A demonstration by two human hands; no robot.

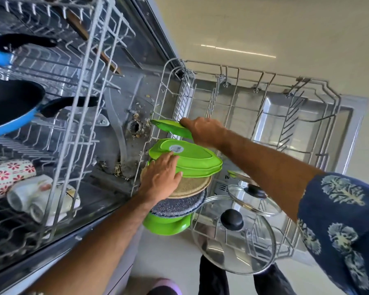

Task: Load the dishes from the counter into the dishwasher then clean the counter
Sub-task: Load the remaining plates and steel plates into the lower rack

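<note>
Head view, looking straight down into the open dishwasher, lower rack pulled out over the door. The right hand is just past centre toward one o'clock, fingers and thumb pinching the rim of a green plate tilted on edge at the rack's near-left corner. Below it, toward six o'clock, the left hand lies spread and flat, pressing on a stack of plates: green ones on top, a tan one, a speckled blue one, a green bowl at the bottom. Two glass lids stand in the rack at five o'clock. Over at nine o'clock the upper rack carries a blue pan and mugs.

The risk, as I read it: that stack seems perched at the rack's edge, steadied only by the flat palm. Lift the palm carelessly and it could slide off to the floor. The pinched plate could also miss the tines and tip over. Food scraps lie on the tub floor.
</note>
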